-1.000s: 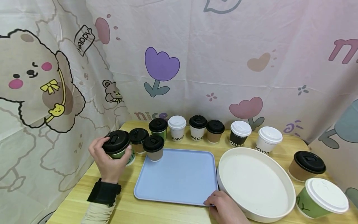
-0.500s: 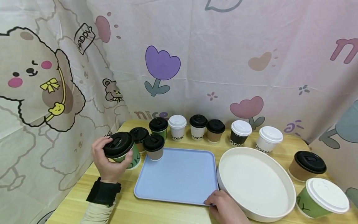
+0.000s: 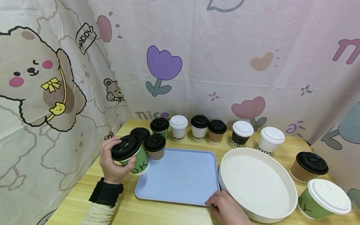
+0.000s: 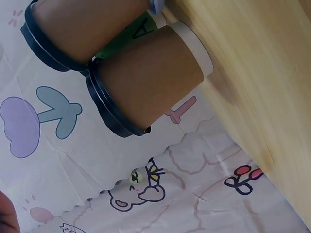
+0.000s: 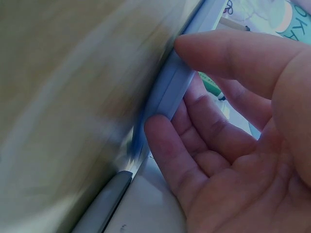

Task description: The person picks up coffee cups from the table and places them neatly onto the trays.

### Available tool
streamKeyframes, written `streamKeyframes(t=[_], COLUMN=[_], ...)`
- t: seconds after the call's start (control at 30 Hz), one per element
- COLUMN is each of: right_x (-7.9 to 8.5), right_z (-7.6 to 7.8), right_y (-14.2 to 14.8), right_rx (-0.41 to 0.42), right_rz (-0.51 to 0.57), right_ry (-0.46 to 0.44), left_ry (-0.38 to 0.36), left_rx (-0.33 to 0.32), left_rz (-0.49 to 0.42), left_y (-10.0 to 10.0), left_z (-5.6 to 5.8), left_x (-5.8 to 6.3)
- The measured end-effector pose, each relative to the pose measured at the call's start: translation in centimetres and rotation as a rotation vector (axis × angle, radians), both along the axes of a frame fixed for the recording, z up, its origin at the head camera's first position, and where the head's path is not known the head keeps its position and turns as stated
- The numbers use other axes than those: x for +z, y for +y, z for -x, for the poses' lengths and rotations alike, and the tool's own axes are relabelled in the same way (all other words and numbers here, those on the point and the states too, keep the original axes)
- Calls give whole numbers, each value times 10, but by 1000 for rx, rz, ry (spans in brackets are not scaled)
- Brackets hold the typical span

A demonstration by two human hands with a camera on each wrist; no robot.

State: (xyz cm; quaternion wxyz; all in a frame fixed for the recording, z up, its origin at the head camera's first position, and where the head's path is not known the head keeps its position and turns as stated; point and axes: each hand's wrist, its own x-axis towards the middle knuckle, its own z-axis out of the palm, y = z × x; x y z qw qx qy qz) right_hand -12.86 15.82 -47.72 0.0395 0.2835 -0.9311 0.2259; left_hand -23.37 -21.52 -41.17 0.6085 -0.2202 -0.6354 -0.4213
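My left hand (image 3: 112, 165) grips a green paper cup (image 3: 141, 161) with a black lid, thumb on the near side and fingers round the back. The cup leans, and its white base overlaps the left edge of the blue tray (image 3: 180, 178) in the head view. Just behind it stand a brown cup (image 4: 153, 77) and a taupe cup (image 3: 156, 154), both black-lidded; the latter stands at the tray's back left corner. At the tray's front right corner, my right hand (image 3: 228, 207) holds the rim between thumb and fingers, shown closer in the right wrist view (image 5: 228, 107).
A round cream dish (image 3: 257, 184) sits against the tray's right side. Along the back runs a row of lidded cups, among them a white-lidded one (image 3: 178, 128). A brown cup (image 3: 307, 167) and a white-lidded green cup (image 3: 323, 200) stand at the right. Printed cloth hangs behind.
My left hand has brought the green cup rightward and toward me, from beside the brown cup to the tray's left edge. The right hand stays at the tray corner.
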Motion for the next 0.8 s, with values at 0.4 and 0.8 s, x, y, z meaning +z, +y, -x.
streamKeyframes(t=[0.4, 0.8], right_x=[2, 2], right_z=[0, 0], right_y=[-1, -1], right_rx=[-7, -7], right_rz=[-1, 1], right_ry=[-17, -18], left_ry=[-36, -89], left_rx=[-53, -112], left_rz=[115, 222], left_y=[0, -2], left_z=[3, 12], left_x=[-7, -26])
